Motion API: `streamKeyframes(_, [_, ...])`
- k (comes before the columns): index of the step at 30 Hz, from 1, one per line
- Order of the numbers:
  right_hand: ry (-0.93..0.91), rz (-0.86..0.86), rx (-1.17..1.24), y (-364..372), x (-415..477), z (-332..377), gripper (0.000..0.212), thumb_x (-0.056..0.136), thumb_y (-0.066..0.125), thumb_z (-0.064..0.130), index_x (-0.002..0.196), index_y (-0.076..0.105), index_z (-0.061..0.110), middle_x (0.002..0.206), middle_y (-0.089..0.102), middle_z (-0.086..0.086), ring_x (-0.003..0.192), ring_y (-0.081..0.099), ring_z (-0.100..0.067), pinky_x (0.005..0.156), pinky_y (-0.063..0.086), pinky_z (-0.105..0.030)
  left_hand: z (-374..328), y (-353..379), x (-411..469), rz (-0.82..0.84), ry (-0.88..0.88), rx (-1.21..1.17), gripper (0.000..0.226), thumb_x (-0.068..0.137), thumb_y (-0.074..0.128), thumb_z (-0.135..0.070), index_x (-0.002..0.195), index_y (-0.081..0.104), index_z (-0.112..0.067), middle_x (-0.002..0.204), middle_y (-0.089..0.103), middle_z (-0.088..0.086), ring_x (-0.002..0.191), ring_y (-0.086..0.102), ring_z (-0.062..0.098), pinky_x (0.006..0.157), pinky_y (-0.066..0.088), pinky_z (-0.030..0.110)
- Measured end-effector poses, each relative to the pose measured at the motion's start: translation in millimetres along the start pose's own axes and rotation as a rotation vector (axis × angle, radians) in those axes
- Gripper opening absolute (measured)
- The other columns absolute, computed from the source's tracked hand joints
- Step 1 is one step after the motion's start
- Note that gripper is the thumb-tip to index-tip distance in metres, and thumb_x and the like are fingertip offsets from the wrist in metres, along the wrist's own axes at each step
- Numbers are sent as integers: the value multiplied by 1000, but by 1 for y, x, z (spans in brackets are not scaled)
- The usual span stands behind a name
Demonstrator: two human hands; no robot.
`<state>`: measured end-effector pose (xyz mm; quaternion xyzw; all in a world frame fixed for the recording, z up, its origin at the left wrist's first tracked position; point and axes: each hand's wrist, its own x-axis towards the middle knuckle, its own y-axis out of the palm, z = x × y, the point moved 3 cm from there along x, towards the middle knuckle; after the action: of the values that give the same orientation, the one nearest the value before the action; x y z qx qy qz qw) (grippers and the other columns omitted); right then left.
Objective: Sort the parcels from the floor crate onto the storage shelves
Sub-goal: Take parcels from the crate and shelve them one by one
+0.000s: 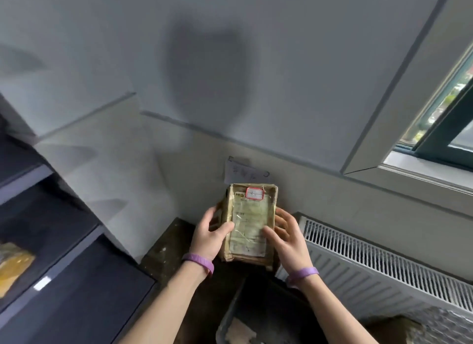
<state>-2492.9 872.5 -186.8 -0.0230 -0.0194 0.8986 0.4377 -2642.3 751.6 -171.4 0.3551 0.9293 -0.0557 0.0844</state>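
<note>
I have both hands clamped on one parcel (249, 223), a flat brown packet with a pale address label taped over its face and a small red-bordered sticker (254, 193) at its top edge. My left hand (210, 237) grips the left side with the thumb laid across the label. My right hand (289, 243) holds the right side, thumb on the face and fingers curled round the edge. The parcel is in the air, label toward me, touching nothing but the hands. It hangs in front of the wall and over the far end of what I take to be the floor crate (230, 307), whose grey rim shows below my wrists with a pale packet (240, 329) lying inside. The dark shelves (84, 287) stand well apart to the left, and a yellow packet (15, 263) sits near the outer edge of one level. A radiator (384, 272) runs along the wall on the right. I judge this is the label check before choosing a shelf, and the print is too blurred for me to read. The main risk is misreading it and shelving the parcel on the wrong level. The tape looks slick, so if I let go with one hand while swinging left, the parcel could slide out and drop back into the crate. A wide swing could also clip the shelf's front edge or nudge the yellow packet.
</note>
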Motion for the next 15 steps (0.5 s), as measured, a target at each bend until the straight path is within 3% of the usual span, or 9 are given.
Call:
streamKeyframes(2, [-37,75,-5,23,3,8,43,85,70,11,119,54,32,122,64,2,108,63,-7,91,52,-26,-4,-23,-10,-78,19,20,34,84,65,-14,104,61,-41,108,68,-12,96,64,1,63,48,6])
streamKeyframes(4, [-77,151,3,44,3,17,43,83,72,12,117,56,34,120,65,4,105,64,-4,87,53,-22,-10,-45,-25,-174,34,31,34,85,64,-14,111,60,-37,109,68,-10,97,63,3,69,51,12])
streamKeyframes(7, [-143,260,-11,67,0,30,44,81,75,20,119,58,37,116,68,13,105,64,-5,90,53,-28,-19,-70,-51,-311,53,12,40,86,65,-15,121,59,-33,106,68,-14,98,64,6,80,54,23])
streamKeyframes(15, [-192,446,40,99,-18,66,51,73,75,43,121,59,41,118,67,15,107,64,-8,93,53,-44,-45,-99,-115,-515,109,13,40,83,66,-31,119,58,-47,111,66,-20,101,62,0,73,51,15])
